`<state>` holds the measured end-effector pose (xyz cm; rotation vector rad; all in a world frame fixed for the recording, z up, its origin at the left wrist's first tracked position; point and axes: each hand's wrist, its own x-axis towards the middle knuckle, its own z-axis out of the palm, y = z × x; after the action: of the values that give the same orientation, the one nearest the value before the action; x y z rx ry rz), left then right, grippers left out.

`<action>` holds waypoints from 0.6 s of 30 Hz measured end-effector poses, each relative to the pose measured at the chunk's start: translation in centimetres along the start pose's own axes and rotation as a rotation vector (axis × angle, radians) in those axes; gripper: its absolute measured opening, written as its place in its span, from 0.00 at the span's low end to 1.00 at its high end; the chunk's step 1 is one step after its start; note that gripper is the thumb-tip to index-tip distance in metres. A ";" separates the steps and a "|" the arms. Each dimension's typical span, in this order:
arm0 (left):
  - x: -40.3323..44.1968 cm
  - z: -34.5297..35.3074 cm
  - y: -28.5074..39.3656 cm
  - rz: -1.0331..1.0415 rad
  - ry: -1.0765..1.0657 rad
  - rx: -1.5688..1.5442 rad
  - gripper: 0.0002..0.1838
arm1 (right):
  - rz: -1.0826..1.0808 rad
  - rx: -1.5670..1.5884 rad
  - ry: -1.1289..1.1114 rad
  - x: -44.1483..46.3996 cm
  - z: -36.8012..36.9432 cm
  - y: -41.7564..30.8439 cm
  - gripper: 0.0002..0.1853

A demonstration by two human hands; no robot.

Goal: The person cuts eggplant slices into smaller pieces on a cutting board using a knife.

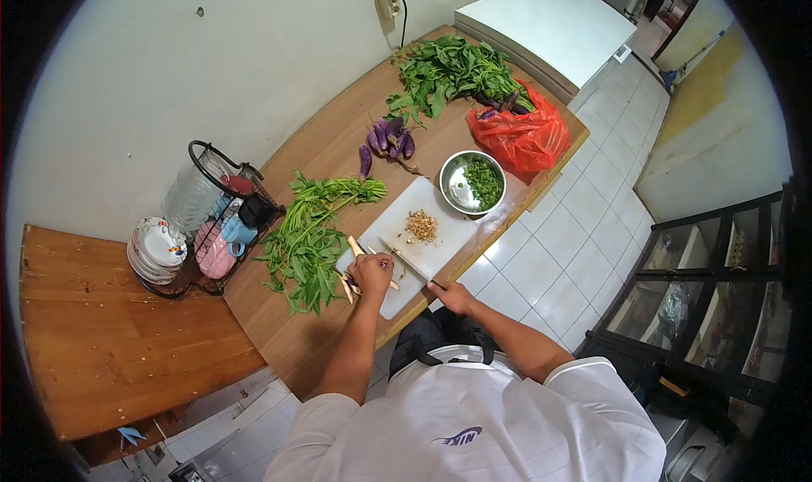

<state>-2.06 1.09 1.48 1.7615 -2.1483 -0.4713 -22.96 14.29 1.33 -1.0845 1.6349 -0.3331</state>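
Observation:
My left hand (372,272) is closed on the cutting board, fingers wrapped round a pale, slender root (355,246) whose end sticks out above them. More pale root pieces (345,288) lie beside that hand at the board's left edge. In my right hand (454,297) is the dark handle of a knife (412,263), its blade slanting across the board toward the left hand. Beyond the blade, a small heap of chopped light-brown bits (420,227) rests on the white cutting board (397,300).
Leafy greens (309,249) lie left of the board. A steel bowl (448,201) of cut greens stands right of it. Behind are purple eggplants (392,137), more greens (448,72) and a red plastic bag (529,139). A dish rack (271,211) stands far left.

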 end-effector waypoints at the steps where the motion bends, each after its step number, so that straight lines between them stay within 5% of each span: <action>1: 0.0 0.0 0.2 0.002 -0.003 0.013 0.04 | -0.006 -0.004 -0.001 0.1 0.1 0.4 0.37; 9: 0.2 0.7 1.2 -0.048 0.080 0.004 0.05 | -0.003 0.035 0.011 0.3 1.0 1.5 0.36; 11: 0.5 0.6 1.3 -0.039 0.077 0.011 0.05 | 0.166 0.105 -0.076 -1.6 -0.2 -0.3 0.37; 18: 0.4 1.1 0.6 -0.047 0.083 -0.015 0.04 | 0.074 0.021 -0.008 -2.9 0.1 2.6 0.41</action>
<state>-3.14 0.85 0.72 1.7946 -2.0460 -0.4167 -24.12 18.05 1.29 -1.0059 1.6563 -0.2959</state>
